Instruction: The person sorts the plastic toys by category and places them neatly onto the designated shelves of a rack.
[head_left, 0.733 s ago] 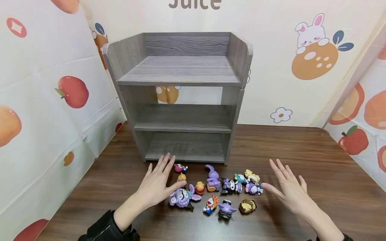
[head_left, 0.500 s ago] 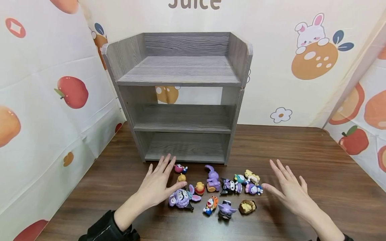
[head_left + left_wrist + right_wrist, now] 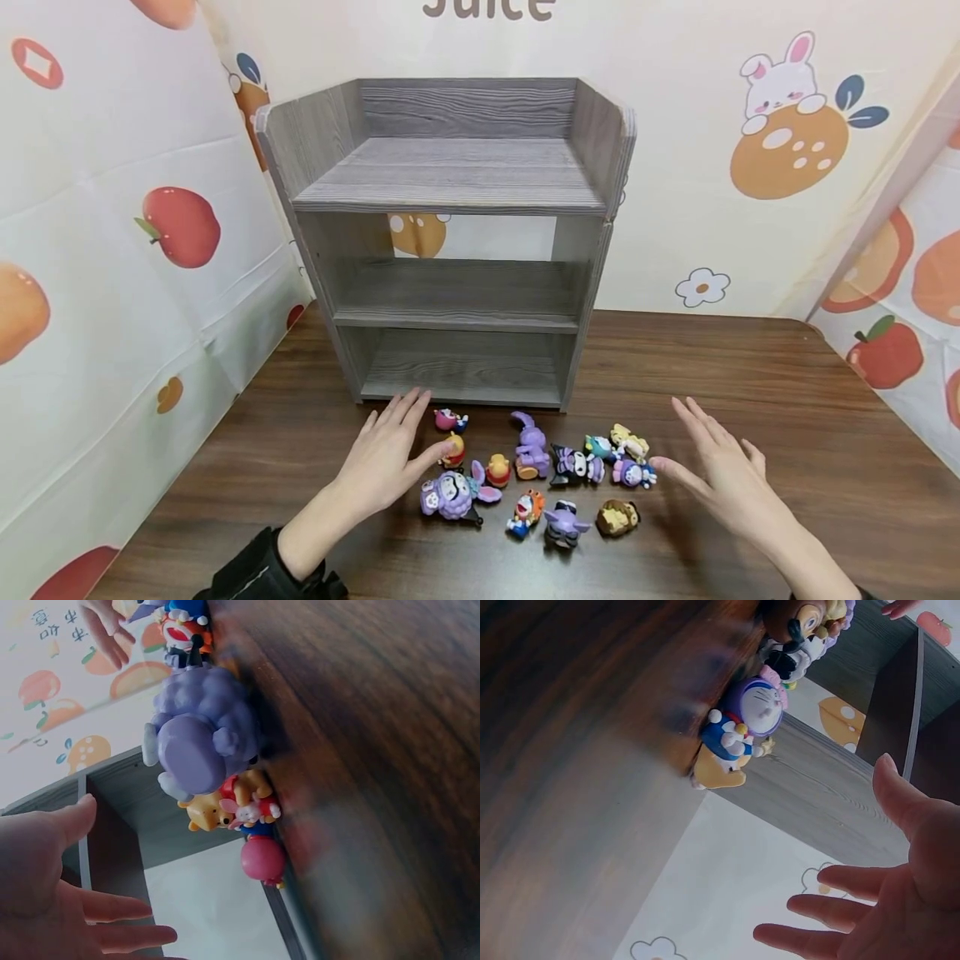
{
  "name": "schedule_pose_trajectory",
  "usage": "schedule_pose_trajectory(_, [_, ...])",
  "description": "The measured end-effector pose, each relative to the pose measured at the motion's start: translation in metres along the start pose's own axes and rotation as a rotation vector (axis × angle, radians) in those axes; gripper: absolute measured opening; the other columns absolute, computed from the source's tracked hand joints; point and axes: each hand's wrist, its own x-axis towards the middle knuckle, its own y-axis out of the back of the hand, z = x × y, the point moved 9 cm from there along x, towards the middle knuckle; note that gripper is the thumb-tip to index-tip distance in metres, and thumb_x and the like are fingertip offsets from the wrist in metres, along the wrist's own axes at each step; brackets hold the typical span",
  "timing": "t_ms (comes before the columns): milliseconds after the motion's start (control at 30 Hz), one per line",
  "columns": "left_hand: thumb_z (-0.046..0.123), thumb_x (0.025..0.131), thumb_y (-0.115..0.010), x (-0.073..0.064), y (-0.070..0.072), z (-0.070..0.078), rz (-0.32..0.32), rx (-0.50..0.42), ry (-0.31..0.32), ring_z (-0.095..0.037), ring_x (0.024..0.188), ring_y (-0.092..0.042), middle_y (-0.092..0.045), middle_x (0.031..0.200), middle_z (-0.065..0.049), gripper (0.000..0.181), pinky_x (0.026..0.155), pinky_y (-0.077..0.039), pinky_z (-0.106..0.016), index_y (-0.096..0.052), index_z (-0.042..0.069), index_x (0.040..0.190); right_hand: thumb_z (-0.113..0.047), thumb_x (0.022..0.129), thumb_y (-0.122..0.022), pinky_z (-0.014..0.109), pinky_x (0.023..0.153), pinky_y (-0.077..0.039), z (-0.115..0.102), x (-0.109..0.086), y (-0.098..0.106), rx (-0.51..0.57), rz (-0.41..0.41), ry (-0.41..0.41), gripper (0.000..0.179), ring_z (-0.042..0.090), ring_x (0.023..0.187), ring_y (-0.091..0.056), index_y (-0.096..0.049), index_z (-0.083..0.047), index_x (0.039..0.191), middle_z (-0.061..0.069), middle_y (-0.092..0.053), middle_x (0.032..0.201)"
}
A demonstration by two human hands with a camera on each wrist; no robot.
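Several small toy figurines lie or stand in a loose group on the brown table. My left hand (image 3: 386, 458), fingers straight, hovers at the group's left side, beside a purple curly figurine (image 3: 450, 494) and a yellow bear figurine (image 3: 453, 450). A pink-headed figurine (image 3: 446, 419) is near its fingertips. My right hand (image 3: 723, 483), fingers spread, is to the right of the group, nearest a purple-and-blue cat figurine (image 3: 754, 709). Between the hands are a long-tailed purple figurine (image 3: 531, 450), an orange-and-blue one (image 3: 525, 512) and a brown one (image 3: 617, 517). Both hands hold nothing.
Behind the figurines stands a grey wooden shelf unit (image 3: 465, 320) with three tiers. A fruit-printed backdrop (image 3: 675, 125) covers the wall behind, and printed sheets (image 3: 97, 217) hang at both sides. The wooden table (image 3: 675, 358) extends around the shelf.
My left hand has shifted slightly left, so more of the yellow bear figurine by its thumb shows. The right hand is nearly still; the head view has moved a little.
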Motion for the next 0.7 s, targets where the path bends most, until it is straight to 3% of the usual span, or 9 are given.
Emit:
schedule_pose_trajectory(267, [0.043, 0.080, -0.061, 0.003, 0.018, 0.008, 0.114, 0.019, -0.056, -0.031, 0.110, -0.047, -0.051, 0.119, -0.017, 0.063, 0.088, -0.037, -0.048, -0.050, -0.002, 0.122, -0.031, 0.078, -0.066, 0.058, 0.078, -0.032, -0.012, 0.006, 0.013, 0.046, 0.063, 0.049, 0.067, 0.045, 0.104, -0.045, -0.039, 0.004, 0.128, 0.028, -0.046, 0.120])
schedule_pose_trajectory(433, [0.036, 0.079, -0.064, 0.004, 0.032, 0.010, 0.205, -0.011, -0.063, -0.027, 0.099, -0.055, -0.057, 0.109, -0.012, 0.052, 0.080, -0.043, -0.044, -0.055, 0.000, 0.115, -0.024, 0.078, -0.068, 0.051, 0.077, -0.039, -0.019, 0.012, 0.020, 0.084, 0.129, 0.086, 0.058, 0.040, 0.097, -0.051, -0.044, 0.005, 0.122, 0.025, -0.054, 0.110])
schedule_pose_trajectory(700, [0.020, 0.077, -0.067, 0.004, 0.065, 0.005, 0.466, -0.109, -0.115, -0.021, 0.090, -0.057, -0.060, 0.095, -0.006, 0.030, 0.072, -0.047, -0.037, -0.062, 0.004, 0.102, -0.014, 0.075, -0.071, 0.044, 0.072, -0.043, -0.038, 0.025, 0.034, 0.116, 0.276, 0.171, 0.048, 0.031, 0.090, -0.057, -0.051, 0.000, 0.116, 0.017, -0.058, 0.106])
